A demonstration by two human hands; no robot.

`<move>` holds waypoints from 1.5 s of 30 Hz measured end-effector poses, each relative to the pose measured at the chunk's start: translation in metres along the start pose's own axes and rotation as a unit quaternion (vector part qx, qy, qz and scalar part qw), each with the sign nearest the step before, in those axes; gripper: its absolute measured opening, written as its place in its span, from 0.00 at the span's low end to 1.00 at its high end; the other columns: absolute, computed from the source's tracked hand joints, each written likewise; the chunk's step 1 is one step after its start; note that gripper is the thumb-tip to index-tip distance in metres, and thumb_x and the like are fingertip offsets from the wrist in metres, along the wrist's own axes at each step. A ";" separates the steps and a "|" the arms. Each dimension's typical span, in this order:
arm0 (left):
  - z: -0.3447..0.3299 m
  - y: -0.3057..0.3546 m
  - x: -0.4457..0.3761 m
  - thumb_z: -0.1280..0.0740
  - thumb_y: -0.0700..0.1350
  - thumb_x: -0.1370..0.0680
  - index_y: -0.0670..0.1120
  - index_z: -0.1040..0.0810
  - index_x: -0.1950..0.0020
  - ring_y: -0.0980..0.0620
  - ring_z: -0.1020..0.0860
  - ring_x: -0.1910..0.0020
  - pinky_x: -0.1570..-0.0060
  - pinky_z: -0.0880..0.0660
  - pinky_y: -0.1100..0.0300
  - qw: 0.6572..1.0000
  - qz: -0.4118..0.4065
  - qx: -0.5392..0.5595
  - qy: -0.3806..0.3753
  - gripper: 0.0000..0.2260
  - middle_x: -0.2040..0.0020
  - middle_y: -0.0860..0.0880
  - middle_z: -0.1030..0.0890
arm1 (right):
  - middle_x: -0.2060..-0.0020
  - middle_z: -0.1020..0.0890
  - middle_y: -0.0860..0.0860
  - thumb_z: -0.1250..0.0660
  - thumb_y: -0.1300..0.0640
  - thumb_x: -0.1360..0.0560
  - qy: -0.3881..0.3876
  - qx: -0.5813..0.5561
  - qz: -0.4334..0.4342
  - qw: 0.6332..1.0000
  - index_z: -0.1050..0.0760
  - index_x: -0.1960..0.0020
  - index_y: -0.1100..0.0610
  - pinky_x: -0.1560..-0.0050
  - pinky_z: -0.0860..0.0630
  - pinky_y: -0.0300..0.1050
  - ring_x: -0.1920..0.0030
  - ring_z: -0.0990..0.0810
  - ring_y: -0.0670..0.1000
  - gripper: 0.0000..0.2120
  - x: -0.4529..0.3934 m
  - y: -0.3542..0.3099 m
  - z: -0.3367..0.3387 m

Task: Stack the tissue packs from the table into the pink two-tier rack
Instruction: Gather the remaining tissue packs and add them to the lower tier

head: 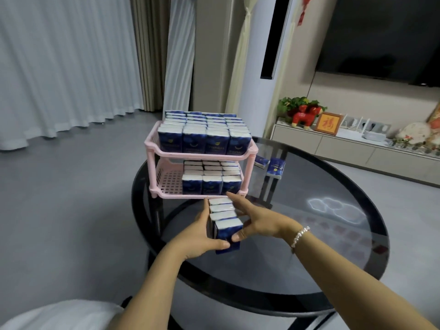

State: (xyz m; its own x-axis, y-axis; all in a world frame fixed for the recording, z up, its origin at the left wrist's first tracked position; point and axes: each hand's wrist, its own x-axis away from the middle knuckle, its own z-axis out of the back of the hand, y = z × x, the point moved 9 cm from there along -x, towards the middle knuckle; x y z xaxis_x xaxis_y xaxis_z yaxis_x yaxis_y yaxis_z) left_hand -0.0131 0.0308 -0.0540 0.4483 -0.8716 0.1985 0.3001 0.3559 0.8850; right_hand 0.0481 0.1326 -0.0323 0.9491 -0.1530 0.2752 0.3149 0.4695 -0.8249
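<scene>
Two bare hands press a short row of tissue packs (225, 219) between them, just above a round table of dark glass (333, 246). The left hand (204, 234) cups the row's left side, thumb curled across the nearest pack's blue face; the right hand (257, 221), with a beaded bracelet (300, 236) at the wrist, clamps the right side, forefinger stretched toward the rack. The packs are small soft blocks, dark blue wrappers with white tops, held upright face to face. Directly beyond them stands the pink plastic rack (164, 179), two tiers with gridded floors. Its upper tier is packed full with upright packs; the lower tier holds three columns on its right side, leaving bare grid at the left. Two loose packs (270, 166) lie on the glass to the rack's right.
</scene>
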 end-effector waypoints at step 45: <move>0.148 -0.065 0.002 0.20 0.61 0.47 0.49 0.40 0.25 0.54 0.31 0.31 0.32 0.31 0.50 0.979 -0.013 0.029 0.200 0.56 0.28 0.52 0.34 | 0.41 0.27 0.48 0.21 0.58 0.39 -0.001 0.259 0.071 0.963 0.43 0.28 0.54 0.48 0.32 0.32 0.43 0.27 0.46 0.46 -0.119 -0.123 -0.031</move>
State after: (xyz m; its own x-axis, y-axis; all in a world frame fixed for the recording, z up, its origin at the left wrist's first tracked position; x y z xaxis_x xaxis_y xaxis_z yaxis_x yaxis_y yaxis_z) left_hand -0.1559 -0.0442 -0.0484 0.7387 -0.6740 0.0038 0.2737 0.3051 0.9122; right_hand -0.1037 0.0664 0.0207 0.9825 -0.0533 0.1783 0.1368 0.8564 -0.4978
